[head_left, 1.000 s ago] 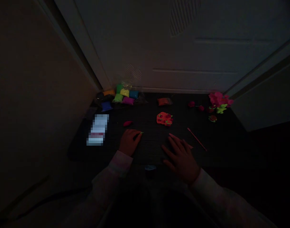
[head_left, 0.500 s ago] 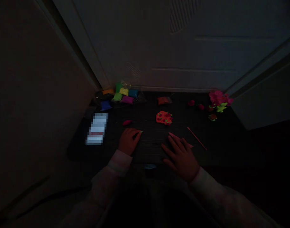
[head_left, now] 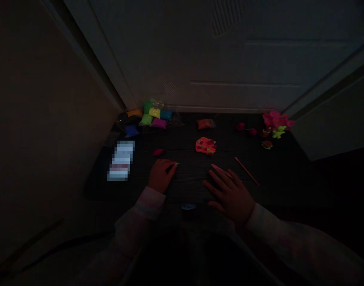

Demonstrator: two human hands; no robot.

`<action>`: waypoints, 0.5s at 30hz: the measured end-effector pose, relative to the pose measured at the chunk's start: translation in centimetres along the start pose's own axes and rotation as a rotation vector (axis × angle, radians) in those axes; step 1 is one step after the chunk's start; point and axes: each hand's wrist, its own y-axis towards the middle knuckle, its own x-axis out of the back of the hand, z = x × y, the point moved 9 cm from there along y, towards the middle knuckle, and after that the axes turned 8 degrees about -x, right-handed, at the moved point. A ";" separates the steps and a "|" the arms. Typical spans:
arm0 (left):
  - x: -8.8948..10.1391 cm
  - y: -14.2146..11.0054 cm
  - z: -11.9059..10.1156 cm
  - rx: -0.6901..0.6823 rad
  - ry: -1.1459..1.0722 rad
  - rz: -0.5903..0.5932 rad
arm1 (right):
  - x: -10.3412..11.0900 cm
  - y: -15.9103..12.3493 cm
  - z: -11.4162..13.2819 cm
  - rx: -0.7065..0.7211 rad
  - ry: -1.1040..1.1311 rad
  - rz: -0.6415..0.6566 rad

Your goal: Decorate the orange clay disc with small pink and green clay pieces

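My left hand [head_left: 161,174] pinches a tiny piece of green clay [head_left: 177,163] between thumb and fingertips, low over the dark table. My right hand [head_left: 231,194] lies with its fingers spread, partly covering a flat pink tool [head_left: 219,169]; nothing is gripped in it. A thin pink stick tool [head_left: 246,171] rests to its right. Between and beyond the hands sits an orange clay piece [head_left: 201,147] dotted with red and green bits. Just past my left hand is a red lump of clay [head_left: 159,152].
Colourful clay packets [head_left: 155,113] are heaped at the back left, near a blurred, glowing phone [head_left: 121,161]. An orange packet [head_left: 204,124] lies at the back. Pink clay flowers [head_left: 274,119] and small red clay pieces [head_left: 252,132] stand at the right. A white door [head_left: 182,59] borders the table [head_left: 184,186].
My right hand has shifted slightly to the right over the pink tool, covering more of it. My left hand keeps its pinch. The view has tilted a little.
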 end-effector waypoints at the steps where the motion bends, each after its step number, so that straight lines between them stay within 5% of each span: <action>1: 0.0 0.0 0.0 0.000 0.001 0.000 | 0.0 -0.1 0.0 0.001 -0.001 0.004; 15: 0.0 -0.1 -0.2 -0.010 0.020 0.003 | -0.1 -1.1 -0.9 -0.061 0.104 -0.004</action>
